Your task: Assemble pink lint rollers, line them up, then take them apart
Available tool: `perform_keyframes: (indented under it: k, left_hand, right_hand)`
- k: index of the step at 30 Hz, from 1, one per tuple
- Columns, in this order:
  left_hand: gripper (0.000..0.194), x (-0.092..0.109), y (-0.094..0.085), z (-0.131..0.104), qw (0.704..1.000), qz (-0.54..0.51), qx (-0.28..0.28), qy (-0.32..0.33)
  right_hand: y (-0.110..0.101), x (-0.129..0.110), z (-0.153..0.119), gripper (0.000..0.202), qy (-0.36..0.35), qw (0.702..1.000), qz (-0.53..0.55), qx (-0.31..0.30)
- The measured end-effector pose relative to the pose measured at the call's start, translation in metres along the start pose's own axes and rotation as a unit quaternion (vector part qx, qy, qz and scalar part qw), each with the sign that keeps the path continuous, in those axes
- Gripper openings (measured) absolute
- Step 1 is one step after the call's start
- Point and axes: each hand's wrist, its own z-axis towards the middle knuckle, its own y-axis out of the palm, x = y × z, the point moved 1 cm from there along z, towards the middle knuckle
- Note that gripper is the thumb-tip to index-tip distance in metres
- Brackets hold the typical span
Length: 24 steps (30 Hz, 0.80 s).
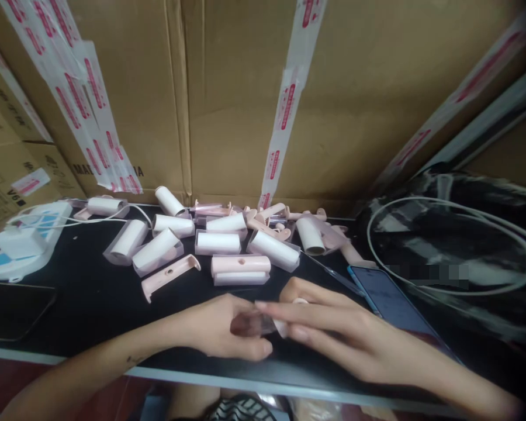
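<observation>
My left hand (pixel 228 333) and my right hand (pixel 328 327) meet over the front of the black table (pixel 92 304). Between them they grip a small clear plastic cover with a white roll (pixel 272 324) inside; fingers hide most of it. Just beyond the hands lies a pile of similar white rolls in clear covers (pixel 219 242). A pink handle (pixel 169 275) lies loose on the pile's near left side. A pink-and-white assembled piece (pixel 241 269) rests closest to my hands.
A phone (pixel 390 304) with a lit screen lies right of my right hand. A white power strip with a plugged charger (pixel 24 245) sits at the far left, a dark tablet (pixel 13 310) before it. Taped cardboard boxes (pixel 228 99) wall the back; a black bag with a white cable (pixel 456 245) is on the right.
</observation>
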Motion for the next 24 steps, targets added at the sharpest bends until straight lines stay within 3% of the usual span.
perform_keyframes:
  k: [3, 7, 11, 16, 24]
  left_hand:
    - [0.03, 0.005, -0.005, -0.002, 0.973, 0.203, 0.104, 0.03]
    - [0.032, 0.0, -0.005, 0.0, 0.93, 0.341, 0.131, 0.036]
    - [0.03, -0.008, -0.003, 0.005, 0.927, 0.349, 0.127, 0.049]
    - [0.031, -0.011, 0.001, 0.009, 0.933, 0.335, 0.126, 0.039]
    - [0.036, -0.025, 0.008, 0.012, 0.887, 0.453, 0.084, 0.004]
  right_hand:
    - [0.003, 0.008, -0.002, 0.036, 0.131, 0.989, 0.039, 0.05]
    - [0.015, 0.022, -0.01, 0.027, 0.207, 0.976, 0.05, 0.051]
    - [0.027, 0.03, -0.018, 0.029, 0.212, 0.975, 0.057, 0.036]
    - [0.042, 0.04, -0.027, 0.03, 0.205, 0.971, 0.093, 0.077]
    - [0.053, 0.048, -0.028, 0.032, 0.178, 0.976, 0.124, -0.031]
